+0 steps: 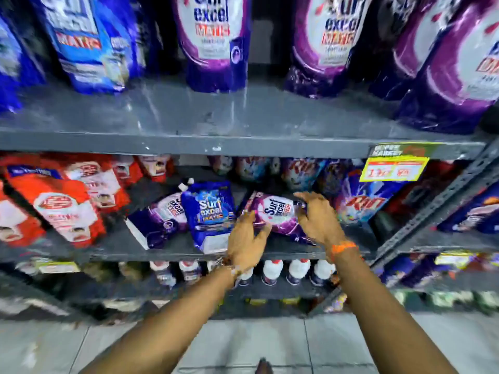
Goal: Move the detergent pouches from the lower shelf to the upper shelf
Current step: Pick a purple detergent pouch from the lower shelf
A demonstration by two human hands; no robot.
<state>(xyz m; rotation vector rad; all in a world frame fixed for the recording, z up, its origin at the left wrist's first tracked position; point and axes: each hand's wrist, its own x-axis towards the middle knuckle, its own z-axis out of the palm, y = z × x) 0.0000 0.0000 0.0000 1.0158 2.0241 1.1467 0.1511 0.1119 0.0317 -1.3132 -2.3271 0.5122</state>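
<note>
On lower shelf (172, 249), mid-span: purple pouch (275, 214) lying tilted, label "Surf excel" up, bracketed by both hands. Left hand (244, 242) at pouch's near-left corner, fingers spread, tips on the film; grip not closed. Right hand (316, 220) curled over pouch's right edge, fingers partly bent, contact visible, firm hold not confirmable. Orange band (344, 248) at right wrist. Just left of it: blue pouch (209, 214) with white cap, overlapping a second purple pouch (159, 220). Red packs (62, 201) far left. Above, on upper shelf (189, 120): purple and blue pouches standing upright, bare gap at front centre. Yellow price tag (393, 168) on shelf edge, right.
</note>
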